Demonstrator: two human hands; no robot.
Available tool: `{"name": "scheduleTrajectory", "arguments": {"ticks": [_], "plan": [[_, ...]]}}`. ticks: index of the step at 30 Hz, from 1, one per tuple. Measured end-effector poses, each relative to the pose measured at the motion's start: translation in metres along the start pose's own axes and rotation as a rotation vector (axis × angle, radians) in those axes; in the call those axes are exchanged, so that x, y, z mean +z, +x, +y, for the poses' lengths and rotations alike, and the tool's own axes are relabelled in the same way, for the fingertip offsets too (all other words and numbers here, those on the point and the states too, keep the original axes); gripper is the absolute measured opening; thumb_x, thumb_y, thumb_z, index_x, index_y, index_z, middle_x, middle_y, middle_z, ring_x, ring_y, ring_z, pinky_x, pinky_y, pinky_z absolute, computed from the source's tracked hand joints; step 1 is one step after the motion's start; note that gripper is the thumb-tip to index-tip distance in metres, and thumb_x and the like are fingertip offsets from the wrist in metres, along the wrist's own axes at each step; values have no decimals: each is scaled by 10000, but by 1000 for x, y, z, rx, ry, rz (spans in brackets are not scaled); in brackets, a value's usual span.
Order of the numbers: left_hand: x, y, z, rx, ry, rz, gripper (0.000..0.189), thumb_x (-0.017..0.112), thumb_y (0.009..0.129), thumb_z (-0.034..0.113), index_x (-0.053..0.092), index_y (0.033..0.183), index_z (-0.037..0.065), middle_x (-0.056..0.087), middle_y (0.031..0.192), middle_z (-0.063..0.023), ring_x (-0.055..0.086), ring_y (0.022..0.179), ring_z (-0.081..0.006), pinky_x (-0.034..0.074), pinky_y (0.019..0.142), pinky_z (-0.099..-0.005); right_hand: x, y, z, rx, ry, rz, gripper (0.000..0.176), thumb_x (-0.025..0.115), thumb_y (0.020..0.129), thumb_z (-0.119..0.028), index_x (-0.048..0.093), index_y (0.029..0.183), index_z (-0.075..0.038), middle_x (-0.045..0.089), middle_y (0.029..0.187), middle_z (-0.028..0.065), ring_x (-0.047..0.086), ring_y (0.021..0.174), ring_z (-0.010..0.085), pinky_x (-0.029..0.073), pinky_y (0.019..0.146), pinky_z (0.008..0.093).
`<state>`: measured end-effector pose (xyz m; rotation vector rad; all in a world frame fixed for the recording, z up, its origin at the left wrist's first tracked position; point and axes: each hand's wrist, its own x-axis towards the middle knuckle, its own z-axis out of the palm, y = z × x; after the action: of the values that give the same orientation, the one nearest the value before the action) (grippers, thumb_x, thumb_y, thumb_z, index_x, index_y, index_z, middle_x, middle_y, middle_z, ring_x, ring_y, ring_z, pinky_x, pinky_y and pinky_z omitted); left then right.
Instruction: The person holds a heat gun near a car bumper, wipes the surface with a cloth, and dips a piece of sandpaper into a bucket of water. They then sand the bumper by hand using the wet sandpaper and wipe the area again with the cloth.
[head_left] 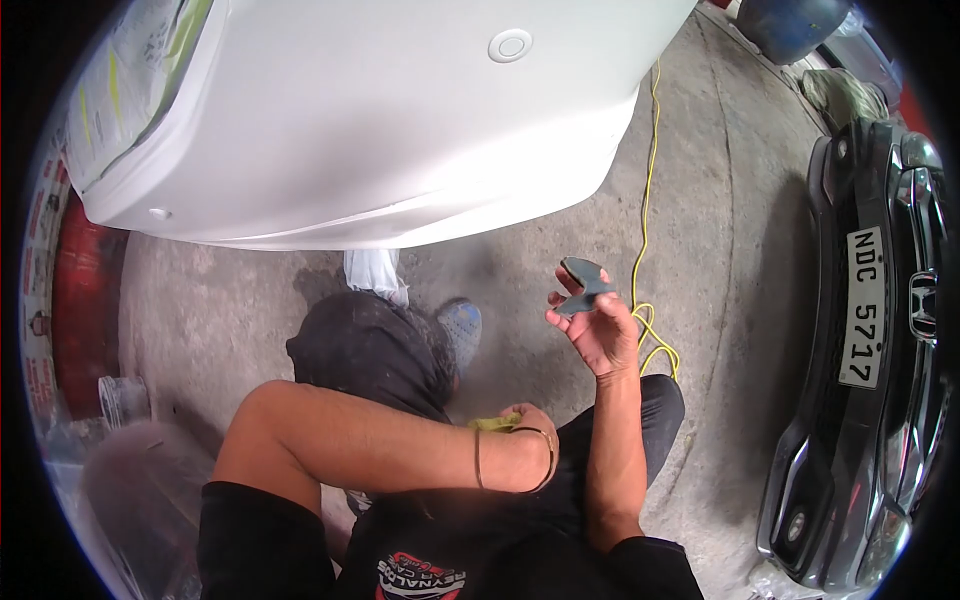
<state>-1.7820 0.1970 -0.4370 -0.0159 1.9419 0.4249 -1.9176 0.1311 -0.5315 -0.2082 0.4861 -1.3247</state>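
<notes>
My right hand is raised over the floor, its palm turned up and its fingers curled round a folded dark grey sheet. Across my lap lies my left forearm, and my left hand rests near my thigh, closed on a yellow-green cloth. Part of that hand is hidden behind the wrist. In front of me is a large white car panel with a round cap, touched by neither hand.
A black bumper with a licence plate stands at the right. A yellow cord runs over the concrete floor. White cloth hangs under the panel. At left are a red drum and a clear container.
</notes>
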Motion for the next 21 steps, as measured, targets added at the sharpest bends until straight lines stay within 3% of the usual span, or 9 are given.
{"name": "scheduleTrajectory", "arguments": {"ticks": [4, 5, 6, 8, 12, 15, 18, 20, 21], "plan": [[2, -3, 3, 32, 72, 15, 303, 847, 845, 270, 835, 1120, 144, 813, 1078, 7, 770, 960, -212, 570, 748, -435, -3, -2, -2, 70, -51, 45, 385, 670, 1060, -176, 576, 1418, -69, 694, 1324, 190, 749, 1060, 330, 648, 886, 428], [9, 17, 2, 65, 88, -17, 308, 839, 849, 297, 828, 1110, 134, 806, 1050, -12, 766, 925, -229, 571, 719, -447, -12, 1, 1, 82, -128, 51, 306, 664, 1072, -181, 608, 1354, -76, 744, 1198, 150, 779, 956, 289, 661, 834, 406], [5, 13, 0, 97, 105, -48, 319, 830, 853, 324, 822, 1100, 123, 798, 1021, -32, 763, 891, -246, 572, 690, -459, -17, 4, 3, 81, -141, 78, 291, 662, 1071, -172, 613, 1342, -78, 752, 1169, 139, 781, 922, 277, 663, 822, 400], [7, 0, -3, 196, 80, 74, 328, 796, 869, 369, 826, 1083, 122, 807, 1030, -57, 775, 923, -259, 584, 693, -466, -24, 8, 10, 80, -170, 130, 260, 659, 1071, -154, 623, 1318, -83, 767, 1110, 117, 784, 853, 254, 665, 798, 389], [-13, -48, -17, 308, -91, 273, 387, 741, 872, 409, 822, 1087, 98, 811, 1069, -124, 781, 988, -323, 608, 765, -488, -5, 7, 4, 53, -199, 205, 269, 635, 1041, -125, 604, 1299, -57, 752, 1108, 135, 768, 882, 276, 666, 817, 394], [-25, -64, -20, 382, -228, 416, 315, 728, 833, 288, 811, 1041, 67, 793, 1010, -130, 766, 940, -348, 607, 826, -476, -5, 4, -2, 21, -197, 214, 327, 592, 1012, -114, 582, 1331, -45, 735, 1132, 149, 748, 879, 285, 663, 826, 408], [-25, -76, -27, 751, -524, 562, 358, 720, 862, 251, 745, 1151, 40, 758, 1161, -172, 740, 1041, -371, 589, 863, -480, -6, 1, -8, -20, -192, 191, 401, 584, 975, -125, 563, 1366, -41, 718, 1153, 147, 734, 864, 286, 660, 826, 423], [-16, -85, -26, 1235, -841, 712, 368, 707, 899, 208, 670, 1222, 36, 685, 1339, -206, 692, 1152, -412, 567, 912, -487, -3, -4, -14, -43, -198, 181, 421, 600, 959, -140, 559, 1367, -43, 713, 1151, 139, 730, 855, 285, 659, 827, 428], [-20, -103, -22, 1344, -860, 651, 385, 701, 874, 167, 676, 1225, 9, 702, 1290, -206, 684, 1180, -421, 552, 987, -469, -2, -6, -16, -54, -201, 175, 432, 608, 952, -147, 557, 1368, -44, 710, 1150, 136, 728, 851, 284, 658, 827, 430]]}}
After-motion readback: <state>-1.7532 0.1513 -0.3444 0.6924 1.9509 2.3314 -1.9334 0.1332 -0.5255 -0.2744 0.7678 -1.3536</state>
